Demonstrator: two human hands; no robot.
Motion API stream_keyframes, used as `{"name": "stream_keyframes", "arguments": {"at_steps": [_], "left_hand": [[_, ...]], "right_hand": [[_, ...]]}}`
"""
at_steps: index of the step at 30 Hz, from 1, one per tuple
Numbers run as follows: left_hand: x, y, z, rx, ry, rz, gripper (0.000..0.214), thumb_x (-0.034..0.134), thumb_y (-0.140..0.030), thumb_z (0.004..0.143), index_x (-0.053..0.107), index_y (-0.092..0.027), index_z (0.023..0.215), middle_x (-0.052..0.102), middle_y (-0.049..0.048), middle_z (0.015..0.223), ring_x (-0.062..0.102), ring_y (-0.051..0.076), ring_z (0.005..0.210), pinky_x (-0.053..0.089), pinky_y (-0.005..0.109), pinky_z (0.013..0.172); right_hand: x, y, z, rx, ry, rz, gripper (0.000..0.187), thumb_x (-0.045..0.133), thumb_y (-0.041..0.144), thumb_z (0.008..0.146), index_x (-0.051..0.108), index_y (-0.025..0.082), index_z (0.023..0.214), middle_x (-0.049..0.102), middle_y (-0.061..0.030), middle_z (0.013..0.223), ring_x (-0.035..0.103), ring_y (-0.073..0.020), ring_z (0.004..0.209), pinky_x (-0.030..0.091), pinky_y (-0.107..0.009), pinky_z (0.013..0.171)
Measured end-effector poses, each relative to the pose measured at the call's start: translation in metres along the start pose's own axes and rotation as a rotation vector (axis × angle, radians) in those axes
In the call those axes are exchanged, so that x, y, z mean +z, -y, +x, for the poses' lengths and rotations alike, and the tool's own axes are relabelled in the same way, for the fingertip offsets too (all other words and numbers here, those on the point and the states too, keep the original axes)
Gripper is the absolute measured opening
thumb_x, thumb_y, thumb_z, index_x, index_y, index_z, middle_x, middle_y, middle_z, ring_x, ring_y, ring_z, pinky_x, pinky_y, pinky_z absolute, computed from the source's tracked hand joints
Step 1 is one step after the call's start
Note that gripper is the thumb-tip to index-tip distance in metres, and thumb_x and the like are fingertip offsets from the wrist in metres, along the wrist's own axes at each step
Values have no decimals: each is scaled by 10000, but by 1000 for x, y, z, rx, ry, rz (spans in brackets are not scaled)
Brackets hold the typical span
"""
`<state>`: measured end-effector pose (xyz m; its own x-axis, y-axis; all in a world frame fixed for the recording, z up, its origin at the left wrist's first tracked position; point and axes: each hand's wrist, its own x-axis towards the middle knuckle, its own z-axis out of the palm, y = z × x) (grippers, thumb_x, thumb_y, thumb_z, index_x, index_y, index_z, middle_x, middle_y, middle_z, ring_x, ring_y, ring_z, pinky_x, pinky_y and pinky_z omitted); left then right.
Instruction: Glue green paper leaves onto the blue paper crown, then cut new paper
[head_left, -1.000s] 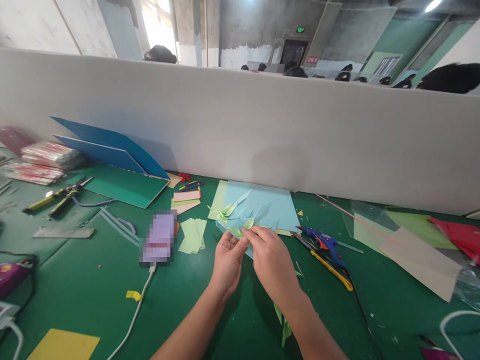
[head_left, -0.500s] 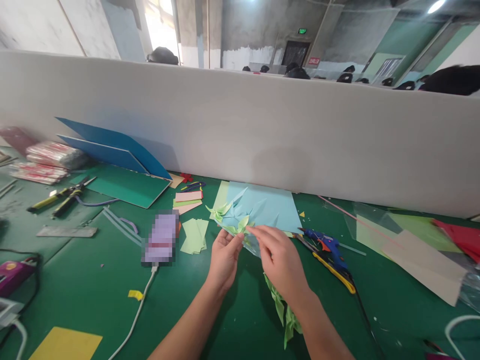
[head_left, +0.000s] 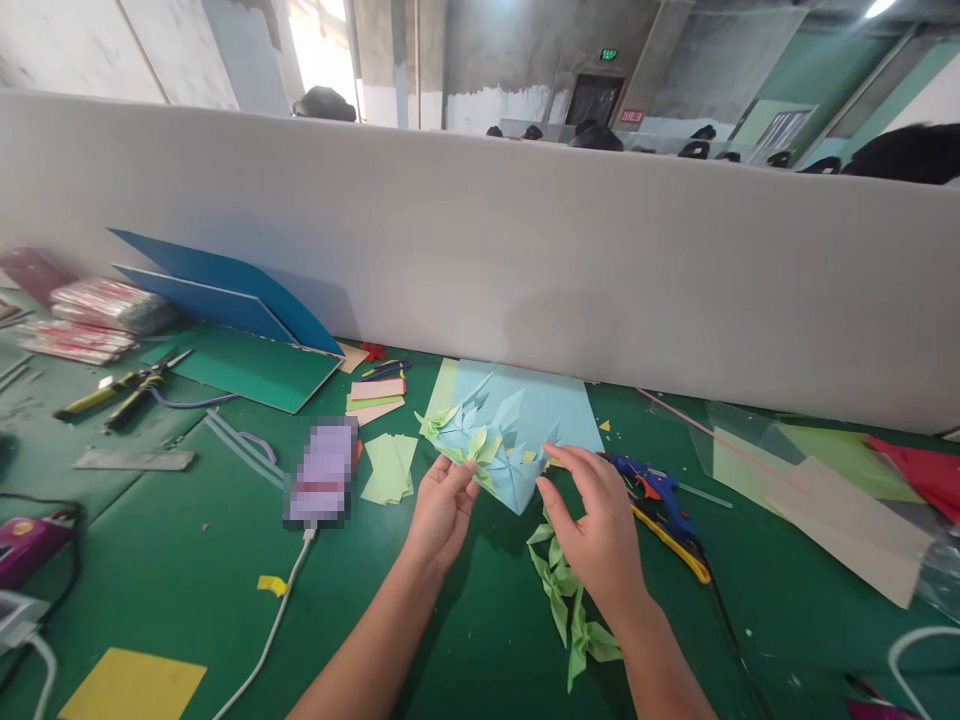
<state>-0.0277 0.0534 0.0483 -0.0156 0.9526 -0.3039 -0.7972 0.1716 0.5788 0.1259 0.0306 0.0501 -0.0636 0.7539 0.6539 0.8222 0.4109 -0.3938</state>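
My left hand (head_left: pixel 441 508) and my right hand (head_left: pixel 600 530) hold up a folded light-blue paper piece (head_left: pixel 504 448) with small light-green folded bits stuck along its left edge. The left fingers pinch its lower left side. The right thumb and forefinger pinch its right tip. The piece hangs a little above the green table (head_left: pixel 172 560). Beneath my right hand lies a string of green folded paper shapes (head_left: pixel 564 598). A flat light-blue sheet (head_left: pixel 555 405) lies just behind the piece.
A blue glue gun (head_left: pixel 654 490) and a yellow-handled tool (head_left: pixel 673 545) lie right of my hands. A stack of light-green squares (head_left: pixel 387 468) and a phone on a white cable (head_left: pixel 324 472) sit to the left. Blue boards (head_left: pixel 217 285) lean on the white partition (head_left: pixel 525 270). Pliers (head_left: pixel 120 385) far left.
The blue folded piece has been lifted off the table and opened out between both hands. My right hand moved right and down, uncovering the green paper string beneath it.
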Motion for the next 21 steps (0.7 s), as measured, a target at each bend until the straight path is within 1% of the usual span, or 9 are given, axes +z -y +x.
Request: {"name": "stream_keyframes", "arguments": {"at_steps": [4,6,8,11,14,15,17,19,21], "left_hand": [[0,-2,0,-21,2,-33,288,721,-26,603,480,-178,570,575,-43,531,639,109,631,511,163,600],[0,-2,0,-32,2,-45,269,681,-3,645,482,-172,579,589,-37,554,619,85,574,505,146,562],[0,-3,1,-53,-19,-64,210,625,17,697,522,-157,640,623,-17,616,611,72,550,506,140,540],[-1,-4,3,-94,-78,-130,179,550,42,754,552,-134,724,641,5,673,616,64,552,521,136,548],[-1,-6,5,-140,-130,-226,187,499,54,788,544,-122,744,624,6,649,608,58,530,517,122,527],[-1,-7,6,-163,-143,-252,188,482,53,801,541,-118,748,618,8,639,607,59,524,512,117,511],[-1,-8,6,-213,-168,-285,191,453,47,822,537,-111,754,603,8,609,602,62,503,502,113,484],[-1,-8,7,-254,-178,-294,194,433,41,837,537,-108,768,590,3,589,601,65,491,500,114,474],[-2,-8,9,-261,-186,-290,202,426,41,842,534,-113,769,577,-7,572,592,61,474,493,111,464]], "right_hand": [[1,0,-4,21,28,23,306,479,369,901,517,221,1166,579,-118,1082,542,-262,1018,499,-406,787],[2,0,-6,45,38,61,319,474,375,903,493,226,1184,562,-117,1076,536,-260,1012,501,-404,779],[5,1,-8,81,39,121,369,469,397,903,448,228,1230,552,-106,1029,547,-247,960,502,-404,770],[9,1,-14,121,67,220,562,489,494,870,323,225,1335,526,-99,1015,556,-238,912,508,-404,759],[16,2,-22,114,104,260,789,552,577,793,183,243,1405,473,-135,1166,540,-263,992,508,-420,784],[18,3,-24,101,100,245,807,565,564,790,158,251,1413,443,-146,1214,526,-273,1028,502,-431,800],[24,4,-27,60,55,169,750,562,475,828,147,258,1414,403,-159,1253,482,-296,1100,482,-463,835],[28,4,-27,9,-11,66,672,533,345,863,154,248,1409,394,-167,1243,431,-317,1156,453,-496,862],[30,4,-25,-37,-58,-28,631,500,220,867,167,248,1402,406,-164,1215,415,-323,1165,429,-505,869]]}}
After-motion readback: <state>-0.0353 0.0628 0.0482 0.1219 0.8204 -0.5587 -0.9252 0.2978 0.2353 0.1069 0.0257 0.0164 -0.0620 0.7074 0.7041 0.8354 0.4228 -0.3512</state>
